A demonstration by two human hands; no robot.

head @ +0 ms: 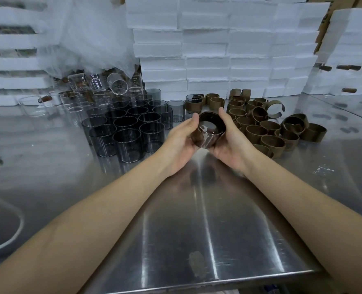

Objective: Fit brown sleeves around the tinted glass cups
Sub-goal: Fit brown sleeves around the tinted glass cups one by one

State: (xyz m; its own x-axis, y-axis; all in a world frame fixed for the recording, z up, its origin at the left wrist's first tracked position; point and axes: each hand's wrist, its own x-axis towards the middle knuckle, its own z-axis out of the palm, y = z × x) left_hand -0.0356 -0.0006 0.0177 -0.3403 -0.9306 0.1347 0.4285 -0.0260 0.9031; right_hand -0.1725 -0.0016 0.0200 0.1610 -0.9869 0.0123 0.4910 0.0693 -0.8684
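Writing: faint white printed marks are showing on some of the clear glass beakers (81, 95) at the back left, too small and blurred to read.
Left hand (181, 141): it is reaching forward over the table with the palm turned inward, gripping the cup's left side with the thumb lying along the top edge.
Right hand (232, 145): it is mirroring the other, cupping the right side with the thumb pressing on the rim.
Held cup: a round tinted glass cup (204, 143) is being held between both hands just above the table, tipped so its dark mouth is facing up and away; a brown sleeve (218, 127) is wrapping its upper part.
Waiting cups: smoky grey glass cups (129, 132) are standing upright in a tight cluster left of the hands.
Sleeves: loose brown sleeves (269, 134) are lying heaped to the right, some curled shut, some sprung open.
Surface: a shiny steel table (197, 219) is carrying everything.
Backdrop: white foam blocks (207, 49) are standing stacked behind, beside bunched white netting (86, 35).
Hidden: the fingers of both hands are curling under the cup, out of sight; whether the sleeve's ends are meeting I cannot tell.
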